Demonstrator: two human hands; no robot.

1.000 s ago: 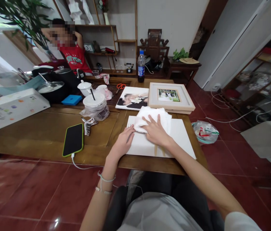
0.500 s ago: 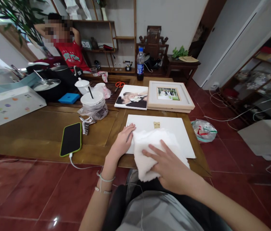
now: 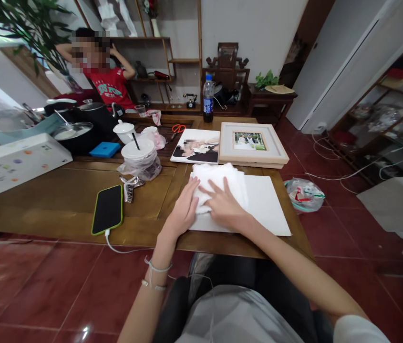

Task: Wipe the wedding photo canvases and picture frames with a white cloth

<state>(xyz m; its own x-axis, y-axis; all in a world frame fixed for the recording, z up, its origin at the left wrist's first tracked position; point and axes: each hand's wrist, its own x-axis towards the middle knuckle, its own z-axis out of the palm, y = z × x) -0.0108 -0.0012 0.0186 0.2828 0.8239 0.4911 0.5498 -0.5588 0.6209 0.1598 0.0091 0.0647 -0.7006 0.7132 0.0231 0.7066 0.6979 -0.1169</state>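
Note:
A white board (image 3: 265, 209) lies flat near the front edge of the wooden table (image 3: 61, 190). A white cloth (image 3: 219, 176) lies on its far left part. My right hand (image 3: 224, 207) presses flat on the cloth with fingers spread. My left hand (image 3: 183, 212) rests on the board's left edge, fingers stretched out and touching the cloth. Just beyond the board lie a framed photo (image 3: 253, 145) and an unframed photo print (image 3: 196, 147).
A phone in a green case (image 3: 108, 209) with a charging cable lies to the left, beside a hair clip (image 3: 129, 186) and a lidded cup in a plastic bag (image 3: 139, 157). Pots, a teapot, scissors and a bottle (image 3: 207, 97) stand further back. Another person in red sits beyond the table.
My right hand has swept the cloth from the board's near edge back up to its far left part. My left hand has stayed on the board's left edge.

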